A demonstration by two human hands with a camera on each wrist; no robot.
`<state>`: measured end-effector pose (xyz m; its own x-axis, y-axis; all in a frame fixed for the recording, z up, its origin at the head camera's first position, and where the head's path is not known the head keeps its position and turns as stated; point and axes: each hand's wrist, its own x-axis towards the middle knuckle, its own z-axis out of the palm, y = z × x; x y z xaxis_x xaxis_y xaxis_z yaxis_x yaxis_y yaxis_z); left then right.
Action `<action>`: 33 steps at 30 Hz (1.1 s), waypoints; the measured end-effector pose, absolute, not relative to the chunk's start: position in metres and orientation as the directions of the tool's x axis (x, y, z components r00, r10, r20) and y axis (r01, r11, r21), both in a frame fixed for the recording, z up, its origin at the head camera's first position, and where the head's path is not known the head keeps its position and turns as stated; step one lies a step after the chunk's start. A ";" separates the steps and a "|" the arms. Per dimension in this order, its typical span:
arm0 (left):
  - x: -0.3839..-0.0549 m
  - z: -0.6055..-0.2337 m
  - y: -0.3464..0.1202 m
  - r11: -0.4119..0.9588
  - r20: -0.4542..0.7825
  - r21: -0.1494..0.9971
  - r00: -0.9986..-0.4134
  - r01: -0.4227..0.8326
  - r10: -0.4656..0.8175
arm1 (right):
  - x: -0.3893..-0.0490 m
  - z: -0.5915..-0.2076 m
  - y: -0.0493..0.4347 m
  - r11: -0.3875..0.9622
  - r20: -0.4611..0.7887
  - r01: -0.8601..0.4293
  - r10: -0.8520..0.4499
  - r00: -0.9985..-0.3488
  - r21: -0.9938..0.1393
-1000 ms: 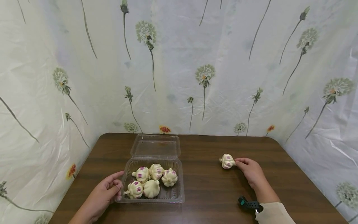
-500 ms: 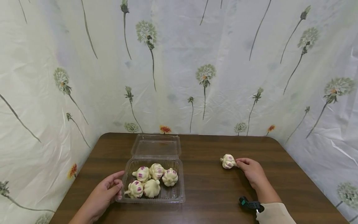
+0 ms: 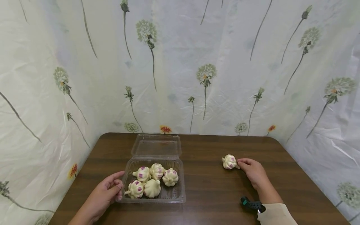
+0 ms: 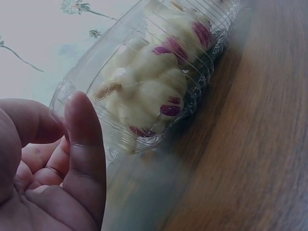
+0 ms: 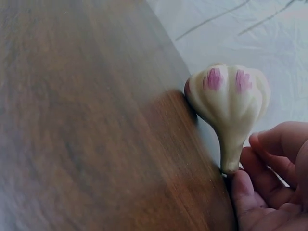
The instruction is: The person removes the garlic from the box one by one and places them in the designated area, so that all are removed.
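A left hand (image 3: 102, 197) reaches in from the near left, thumb and forefinger closed together on the corner rim of a transparent plastic container (image 3: 183, 184). The container sits on a dark wood-grained table (image 3: 206, 193), its lid (image 3: 157, 147) folded back toward a flower-printed sheet (image 3: 174, 62). The thin, ribbed plastic looks light and likely to flex or slide if pushed, so its rim seems the sensible place to steady it. Inside lie five garlic bulbs (image 3: 152, 188), cream with purple dabs, three at the back and two in front, close together.

Well to the right of the container, a single garlic bulb (image 3: 229, 162) is over the table; I cannot tell whether it touches the wood. It looks light and firm, with a smooth, painted-looking skin that could be a little slippery and roll on its round belly. The slim neck suits a fingertip pinch; the ribbed body would give a fuller hold. Just beyond it, a right hand (image 3: 254, 173) has thumb and fingertips pinched together on that neck. Last come a black wristband (image 3: 252, 205) and a pale sleeve (image 3: 277, 215)
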<state>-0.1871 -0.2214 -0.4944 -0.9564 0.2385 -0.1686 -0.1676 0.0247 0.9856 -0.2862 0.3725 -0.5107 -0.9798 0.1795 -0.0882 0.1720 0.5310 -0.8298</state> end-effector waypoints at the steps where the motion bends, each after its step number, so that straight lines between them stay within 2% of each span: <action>1: -0.187 -0.494 -0.222 0.024 -0.169 0.985 -0.956 -0.168 0.238 | -0.286 -0.511 0.372 0.527 -0.087 0.171 0.180 -0.980 -0.832; 13: -0.188 -0.496 -0.221 0.017 -0.184 0.983 -0.957 -0.185 0.226 | -0.281 -0.499 0.370 0.457 -0.058 0.150 0.208 -0.976 -0.877; 25: -0.187 -0.496 -0.222 0.008 -0.193 0.981 -0.955 -0.196 0.225 | -0.280 -0.489 0.362 0.523 0.021 0.109 0.237 -0.971 -0.845; 33: -0.188 -0.495 -0.221 0.012 -0.186 0.982 -0.956 -0.188 0.225 | -0.277 -0.479 0.354 0.532 0.061 0.062 0.209 -0.976 -0.844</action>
<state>-0.1883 -0.2209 -0.4945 -0.9564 0.2254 -0.1856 -0.1879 0.0116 0.9821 -0.2771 0.3542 -0.4793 -0.9759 0.2094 0.0608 0.0616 0.5320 -0.8445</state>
